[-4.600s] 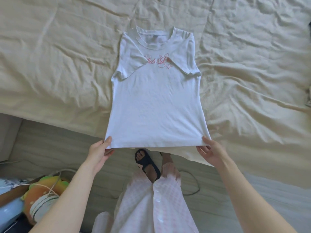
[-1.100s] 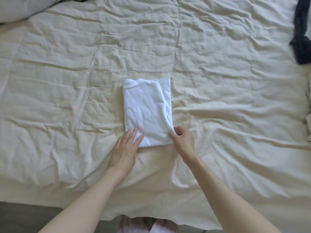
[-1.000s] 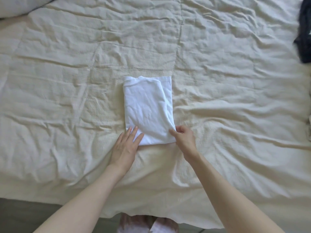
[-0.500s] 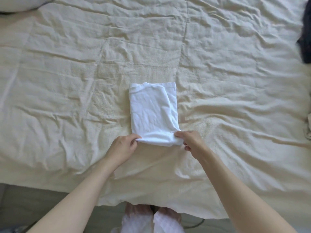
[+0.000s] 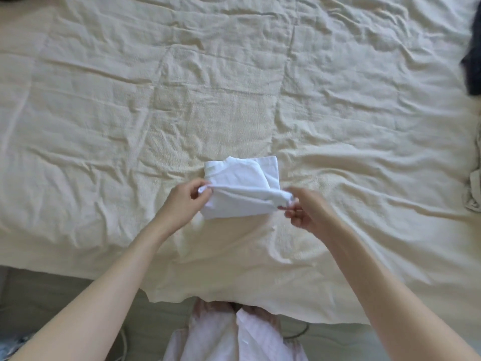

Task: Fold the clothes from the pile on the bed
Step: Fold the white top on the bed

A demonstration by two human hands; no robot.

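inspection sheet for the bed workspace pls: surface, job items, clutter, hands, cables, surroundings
Surface: cream bedspread, wrinkled all over, near edge hanging over the floor.
Job's things: white T-shirt, folded into a small packet mid-bed, near edge lifted off the bedspread.
Clutter: dark garment at right edge; pale bunched fabric below it, both cut off by the frame.
Grippers: left hand pinches the shirt's near-left corner; right hand pinches the near-right corner, blurred.
Cables: white cable on the floor bottom left; dark cable near the feet.
Surroundings: grey floor; the person's pink-white trousers; blurred items at bottom-left corner, cannot identify.
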